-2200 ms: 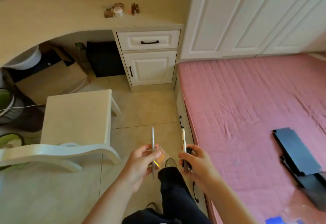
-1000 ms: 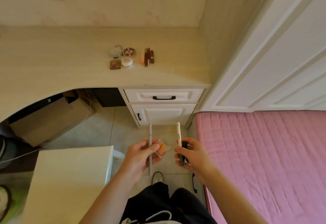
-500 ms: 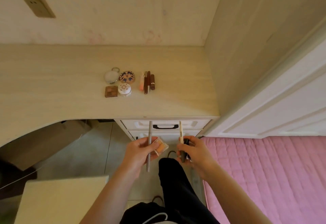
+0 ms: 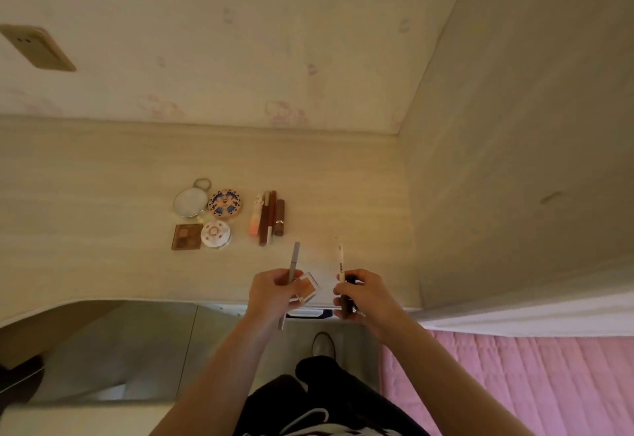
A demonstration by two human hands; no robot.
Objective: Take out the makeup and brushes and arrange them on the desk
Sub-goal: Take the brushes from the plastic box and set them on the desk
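Presently, left hand (image 4: 274, 290): fingers curled round a grey pencil (image 4: 294, 260) that sticks out above and below the fist, with a small clear case of orange powder (image 4: 308, 290) pinched beside it.
Right hand (image 4: 363, 295): thumb and fingers pinch a white pencil (image 4: 340, 264) with dark lettering, held upright, together with a dark tube (image 4: 348, 298) against the palm.
Where the held things are: over the front edge of the desk (image 4: 103, 195), near its right end, the two hands just beside each other but apart; whether anything touches the top cannot be told.
Laid out, left group: a round mirror with a ring (image 4: 190, 201) and a patterned round compact (image 4: 225, 204) behind, a square brown palette (image 4: 187, 236) and a white round compact (image 4: 215, 235) in front, all close together.
Laid out, right group: a row of sticks and tubes (image 4: 267, 218) side by side, lengthwise front to back, near the compacts.
Below the desk edge: a drawer handle (image 4: 305, 314) between the wrists.
Right side: a pink bed cover (image 4: 514, 384).
Wall: a socket (image 4: 37, 46) at upper left.
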